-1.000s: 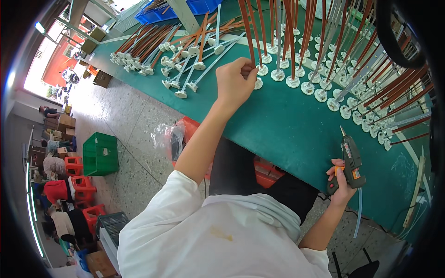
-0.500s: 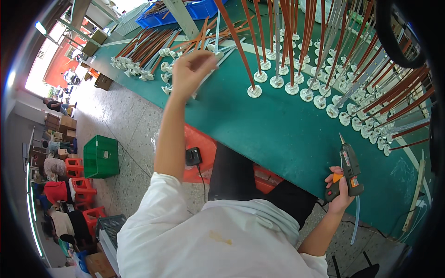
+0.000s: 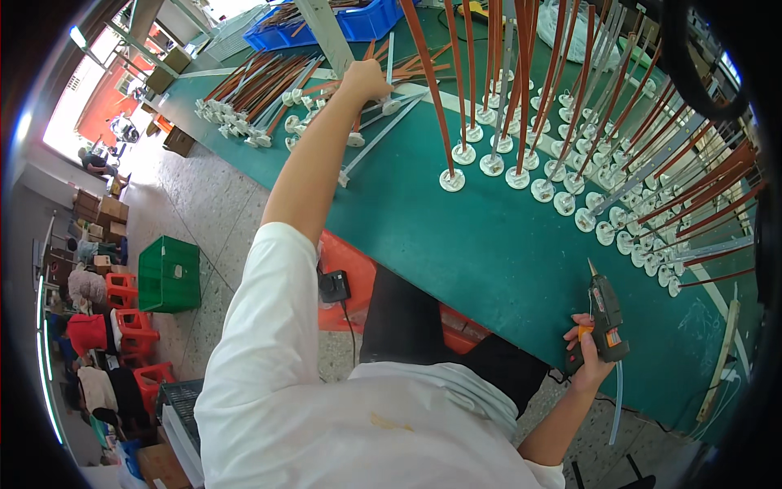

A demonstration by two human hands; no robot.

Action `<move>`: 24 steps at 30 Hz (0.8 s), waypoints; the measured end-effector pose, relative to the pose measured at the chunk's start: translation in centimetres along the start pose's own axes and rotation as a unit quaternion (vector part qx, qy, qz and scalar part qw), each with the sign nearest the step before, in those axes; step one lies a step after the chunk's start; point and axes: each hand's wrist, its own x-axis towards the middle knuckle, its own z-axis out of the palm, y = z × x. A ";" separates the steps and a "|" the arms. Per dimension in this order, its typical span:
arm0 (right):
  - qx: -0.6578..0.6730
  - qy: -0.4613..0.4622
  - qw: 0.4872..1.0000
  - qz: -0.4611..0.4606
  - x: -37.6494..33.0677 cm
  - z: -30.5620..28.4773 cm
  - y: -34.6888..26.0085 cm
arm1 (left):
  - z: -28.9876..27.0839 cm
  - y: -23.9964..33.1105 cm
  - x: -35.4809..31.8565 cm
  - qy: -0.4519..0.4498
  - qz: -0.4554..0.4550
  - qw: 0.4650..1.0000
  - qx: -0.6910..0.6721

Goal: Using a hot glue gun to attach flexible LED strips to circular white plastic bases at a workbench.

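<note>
Presently: left hand (image 3: pixel 368 81) by strips (image 3: pixel 379 140) left of gun (image 3: pixel 607 314), grip indiscernible; right hand (image 3: pixel 593 368) wrapped round gun, nozzle (image 3: pixel 592 267) best held clear.

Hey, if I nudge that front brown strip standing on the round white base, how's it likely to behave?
The front brown strip would probably tip easily, being tall over a small round white base. It seems fairly stiff, since its visible length stays nearly straight. It's likely light for its length, looking so narrow.
</note>
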 end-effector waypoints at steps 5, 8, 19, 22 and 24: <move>0.004 -0.001 1.000 0.004 0.1 -0.1 0.3 | 0.6 1.0 0.6 -0.007 -0.046 0.996 -0.070; 0.002 0.000 1.000 0.011 0.0 0.1 0.2 | -0.2 1.4 0.1 0.012 -0.057 0.995 -0.083; -0.014 -0.001 1.000 0.013 -0.5 0.0 0.0 | -4.2 -0.5 -13.1 0.231 0.034 0.912 -0.336; -0.017 0.000 1.000 0.027 -0.3 -0.1 0.4 | -3.7 -0.5 -18.1 0.268 0.068 0.856 -0.437; -0.018 0.006 1.000 -0.002 -0.3 -0.3 0.4 | -3.6 1.9 -23.2 0.250 0.057 0.856 -0.450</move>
